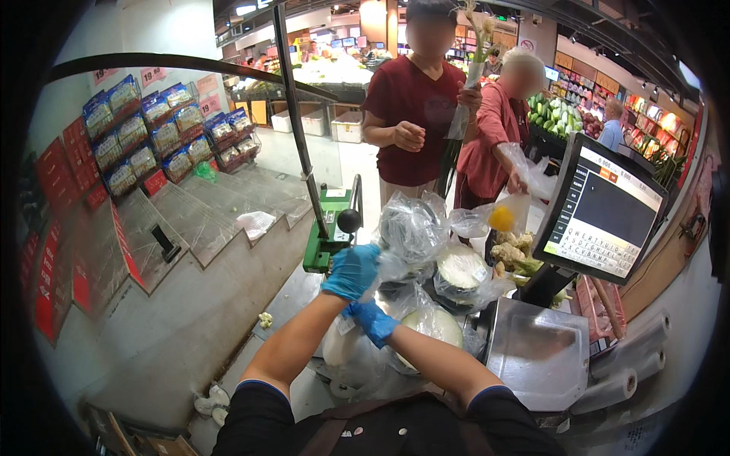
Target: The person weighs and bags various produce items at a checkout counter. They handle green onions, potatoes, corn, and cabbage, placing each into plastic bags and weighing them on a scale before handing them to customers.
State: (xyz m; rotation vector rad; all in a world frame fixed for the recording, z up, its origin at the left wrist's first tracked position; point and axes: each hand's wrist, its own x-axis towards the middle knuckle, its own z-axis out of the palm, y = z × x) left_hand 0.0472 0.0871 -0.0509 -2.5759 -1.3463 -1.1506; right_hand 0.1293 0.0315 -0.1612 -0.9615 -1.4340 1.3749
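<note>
My left hand (353,272), in a blue glove, is closed around the gathered neck of a clear plastic bag, beside a green bag-sealing device (328,228) with a black ball knob. Just below it, my right hand (373,322), also gloved in blue, grips the same bag. The bag (351,347) hangs under both hands with a large pale item inside and a white label near its top. Around it lie a bagged cut winter melon (463,267), another pale cut melon (436,328) in film and a dark bagged melon (413,228).
At the right stand a touchscreen scale display (604,205), its metal weighing plate (536,353) and plastic bag rolls (607,390). Cauliflower (510,251) lies behind the melons. Across the counter, one person (422,114) holds leeks and another (493,131) handles a bag. Stepped shelving (188,222) is at left.
</note>
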